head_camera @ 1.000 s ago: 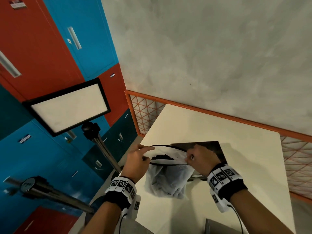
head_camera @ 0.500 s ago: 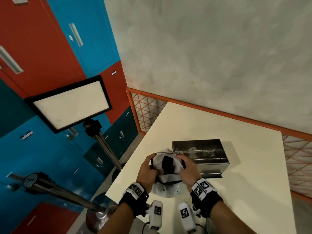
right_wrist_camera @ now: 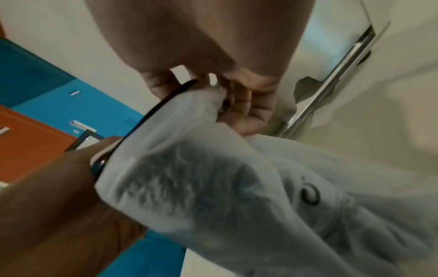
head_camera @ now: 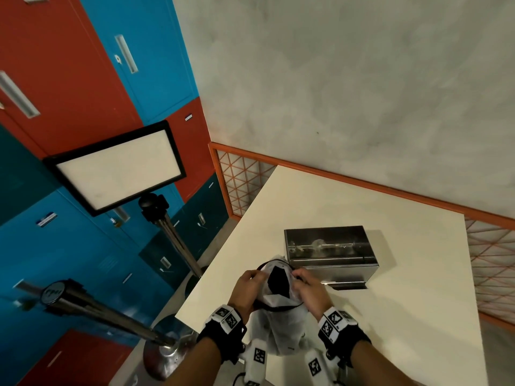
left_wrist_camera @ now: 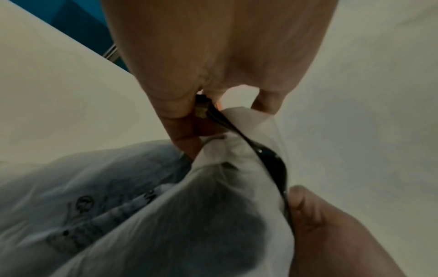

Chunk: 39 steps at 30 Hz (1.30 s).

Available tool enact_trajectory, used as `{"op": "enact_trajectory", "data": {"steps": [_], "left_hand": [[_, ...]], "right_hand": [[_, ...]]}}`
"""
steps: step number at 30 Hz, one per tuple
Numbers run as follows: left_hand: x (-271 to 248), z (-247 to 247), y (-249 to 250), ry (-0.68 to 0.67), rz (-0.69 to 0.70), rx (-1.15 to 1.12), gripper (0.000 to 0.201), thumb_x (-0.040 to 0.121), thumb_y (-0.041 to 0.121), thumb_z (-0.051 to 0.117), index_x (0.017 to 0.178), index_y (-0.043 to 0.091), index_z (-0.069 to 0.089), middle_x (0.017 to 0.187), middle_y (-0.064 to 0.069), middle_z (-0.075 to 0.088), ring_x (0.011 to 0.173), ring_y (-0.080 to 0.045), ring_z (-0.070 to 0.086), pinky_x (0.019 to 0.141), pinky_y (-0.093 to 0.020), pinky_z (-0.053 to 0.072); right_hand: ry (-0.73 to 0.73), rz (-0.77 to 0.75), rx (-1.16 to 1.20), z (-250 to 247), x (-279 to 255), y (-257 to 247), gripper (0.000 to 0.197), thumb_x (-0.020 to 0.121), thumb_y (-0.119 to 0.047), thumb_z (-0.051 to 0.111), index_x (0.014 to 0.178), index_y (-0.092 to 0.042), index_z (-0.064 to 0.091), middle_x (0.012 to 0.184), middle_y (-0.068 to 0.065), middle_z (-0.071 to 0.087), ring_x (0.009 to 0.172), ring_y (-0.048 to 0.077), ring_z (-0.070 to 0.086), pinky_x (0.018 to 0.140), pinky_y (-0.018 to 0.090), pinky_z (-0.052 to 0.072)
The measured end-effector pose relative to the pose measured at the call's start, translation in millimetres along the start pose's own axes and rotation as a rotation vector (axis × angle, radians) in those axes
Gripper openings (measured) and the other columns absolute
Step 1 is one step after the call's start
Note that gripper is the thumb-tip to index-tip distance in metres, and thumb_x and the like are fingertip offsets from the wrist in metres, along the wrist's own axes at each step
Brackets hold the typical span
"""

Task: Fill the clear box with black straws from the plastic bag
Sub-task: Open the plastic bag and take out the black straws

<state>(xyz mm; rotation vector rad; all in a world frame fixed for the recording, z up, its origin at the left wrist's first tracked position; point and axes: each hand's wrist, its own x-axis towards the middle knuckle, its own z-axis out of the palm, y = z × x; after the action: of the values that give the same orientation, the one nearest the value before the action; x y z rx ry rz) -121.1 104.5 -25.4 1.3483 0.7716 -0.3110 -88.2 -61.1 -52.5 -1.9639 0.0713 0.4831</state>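
Pinching plastic bag (head_camera: 278, 324) mouth: left hand (head_camera: 246, 292), right hand (head_camera: 312, 295); bag between.

Plastic bag (head_camera: 278, 324): one second ago held high with its mouth stretched wide and flat; now lower in the frame, at the near edge of the worktop (head_camera: 390, 316), mouth narrowed to a tall slit showing black straws (head_camera: 276, 281).
Left hand (head_camera: 245, 291) and right hand (head_camera: 310, 292): formerly wide apart at the rim; now close together, each pinching the rim.
Clear box (head_camera: 328, 253): formerly half hidden behind the bag; now in full view.
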Motion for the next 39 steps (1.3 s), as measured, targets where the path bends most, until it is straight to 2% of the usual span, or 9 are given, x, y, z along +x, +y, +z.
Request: {"op": "enact_trajectory", "data": {"steps": [3,6,10,14,21,25,32,35,39], "left_hand": [[0.6,0.1,-4.7,0.009,0.058,0.129,0.021,0.091,0.011,0.062,0.112,0.012,0.061,0.093,-0.018,0.069,0.075,-0.028,0.069,0.054,-0.034,0.056],[4.7,-2.3,-8.0,0.035,0.137,0.203,0.025,0.091,0.008,0.059,0.114,0.017,0.058,0.088,-0.018,0.069,0.065,-0.026,0.066,0.056,-0.032,0.052],[11.1,-9.6,-4.3,0.052,0.242,0.245,0.034,0.084,0.02,0.058,0.113,0.035,0.063,0.113,-0.002,0.069,0.095,-0.026,0.07,0.078,-0.042,0.062],[17.9,-14.9,-10.6,0.003,0.246,0.259,0.034,0.078,0.034,0.064,0.109,0.045,0.071,0.116,0.007,0.073,0.109,-0.021,0.068,0.099,-0.046,0.054],[-2.9,-4.1,-4.9,-0.123,0.278,0.384,0.026,0.092,0.052,0.064,0.097,0.031,0.078,0.094,0.009,0.077,0.094,-0.01,0.071,0.086,-0.031,0.056],[7.3,-7.5,-8.2,0.011,0.264,0.357,0.029,0.098,0.033,0.062,0.076,0.019,0.074,0.076,0.004,0.073,0.079,-0.018,0.067,0.08,-0.032,0.052],[28.1,-6.5,-18.3,0.07,0.153,0.322,0.039,0.101,0.029,0.055,0.079,0.0,0.069,0.082,-0.021,0.072,0.079,-0.032,0.067,0.086,-0.052,0.054],[25.0,-2.8,-15.7,0.045,0.143,0.142,0.035,0.103,0.025,0.052,0.088,-0.001,0.068,0.093,-0.024,0.073,0.089,-0.036,0.069,0.084,-0.043,0.055],[14.5,-0.4,-14.6,0.053,0.097,0.01,0.027,0.101,0.038,0.058,0.11,0.012,0.057,0.103,-0.017,0.069,0.088,-0.03,0.067,0.062,-0.034,0.055]], "right_hand": [[-0.024,-0.02,-0.074,4.0,3.6,1.9,0.01,0.083,-0.039,0.065,0.083,-0.031,0.058,0.084,-0.003,0.064,0.078,0.015,0.06,0.073,0.03,0.047],[-0.021,-0.033,-0.134,4.2,4.7,-6.8,0.018,0.085,-0.028,0.064,0.077,-0.027,0.048,0.074,-0.005,0.056,0.073,0.017,0.055,0.073,0.036,0.045],[0.101,-0.048,0.004,-4.1,2.3,-19.2,0.02,0.086,-0.018,0.065,0.074,-0.022,0.048,0.07,-0.004,0.053,0.071,0.017,0.051,0.073,0.037,0.044],[0.152,-0.062,0.123,-7.3,0.3,-19.7,0.02,0.088,-0.023,0.065,0.076,-0.016,0.051,0.07,-0.001,0.054,0.069,0.015,0.05,0.071,0.036,0.044],[0.261,0.04,0.251,-7.5,6.5,-8.5,0.015,0.093,-0.029,0.058,0.087,-0.016,0.053,0.088,0.008,0.064,0.086,0.027,0.062,0.087,0.048,0.051],[0.282,0.066,0.078,-10.9,9.6,-1.8,0.017,0.095,-0.02,0.057,0.083,-0.01,0.049,0.071,0.001,0.053,0.075,0.024,0.053,0.078,0.043,0.046],[0.265,0.048,-0.084,-14.8,3.6,-0.8,0.012,0.097,-0.017,0.052,0.09,-0.009,0.048,0.083,0.01,0.062,0.078,0.027,0.058,0.069,0.03,0.038],[0.272,0.024,-0.1,-13.6,2.3,-4.7,0.011,0.097,-0.019,0.051,0.095,-0.009,0.048,0.082,0.01,0.063,0.078,0.03,0.06,0.072,0.034,0.045],[0.247,0.066,-0.139,-18.0,-4.8,-1.1,0.012,0.098,-0.025,0.051,0.096,-0.013,0.048,0.084,0.004,0.062,0.082,0.028,0.061,0.07,0.029,0.039]]}}
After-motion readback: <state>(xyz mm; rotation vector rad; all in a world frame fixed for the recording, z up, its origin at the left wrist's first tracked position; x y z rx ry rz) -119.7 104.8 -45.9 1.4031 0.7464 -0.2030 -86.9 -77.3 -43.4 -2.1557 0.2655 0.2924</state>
